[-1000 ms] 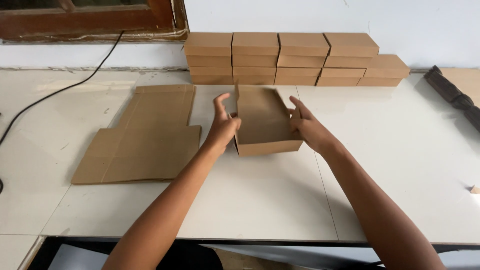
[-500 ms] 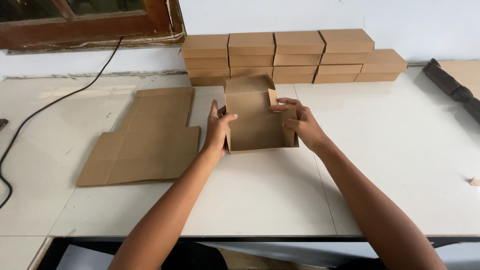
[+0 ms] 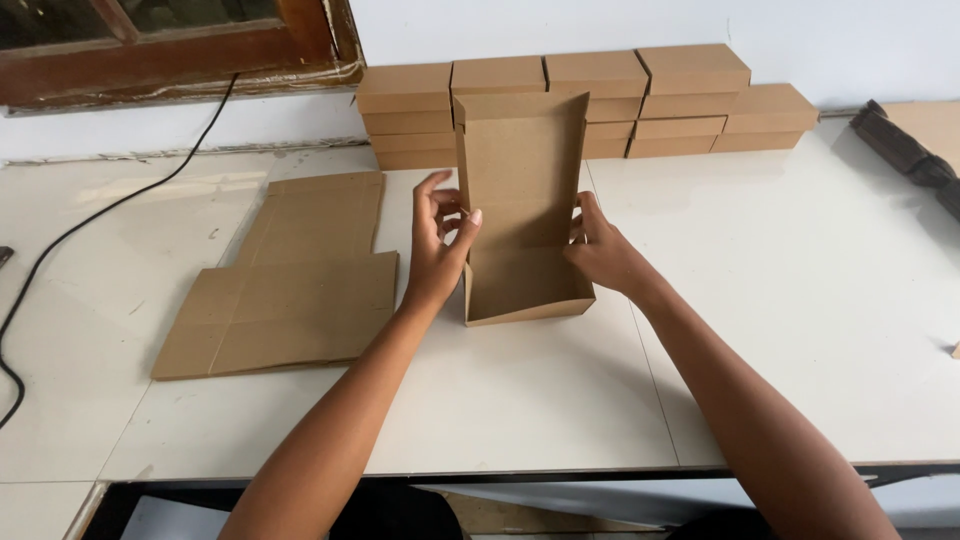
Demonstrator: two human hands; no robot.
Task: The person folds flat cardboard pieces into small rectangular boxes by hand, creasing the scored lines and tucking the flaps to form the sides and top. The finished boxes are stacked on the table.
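fingers: left hand (image 3: 436, 250) pinched box's left wall; right hand (image 3: 600, 252) pressed the right wall
box: half-folded cardboard box (image 3: 520, 215) on table (image 3: 800, 300), lid flap upright
nearby: flat cardboard blank (image 3: 285, 280) left, finished boxes (image 3: 600, 100) stacked behind

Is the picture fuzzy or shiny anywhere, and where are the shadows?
Head view: sharp all over, with soft, even light and no strong glare on the white table. A faint shadow lies under the half-folded brown cardboard box and under both arms. The left hand and right hand show no blur.
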